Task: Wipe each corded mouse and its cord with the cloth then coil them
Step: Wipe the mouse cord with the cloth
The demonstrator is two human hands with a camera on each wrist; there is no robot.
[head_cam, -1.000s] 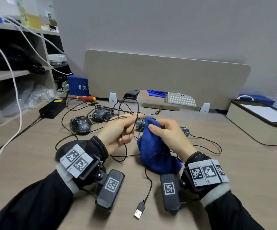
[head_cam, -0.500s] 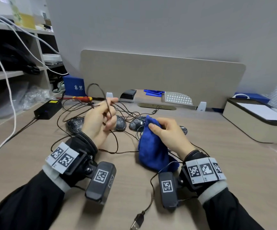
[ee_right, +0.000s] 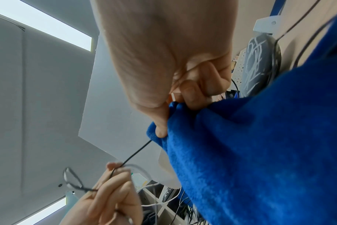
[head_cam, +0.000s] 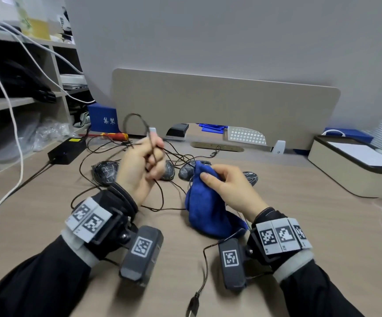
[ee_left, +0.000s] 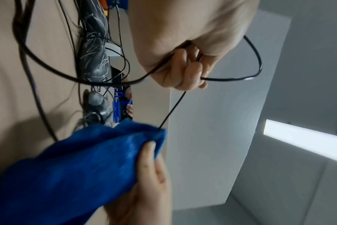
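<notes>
Cord-wiping is in hand: above the wooden counter the left hand pinches the thin black cord while the right hand squeezes the blue fleece cloth around it, so next, probably, draw more cord through.

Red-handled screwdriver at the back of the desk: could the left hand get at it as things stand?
Probably not right away. The path to the screwdriver looks open beyond the left hand, but that hand grips a looped black cord, which it would have to release first.
</notes>
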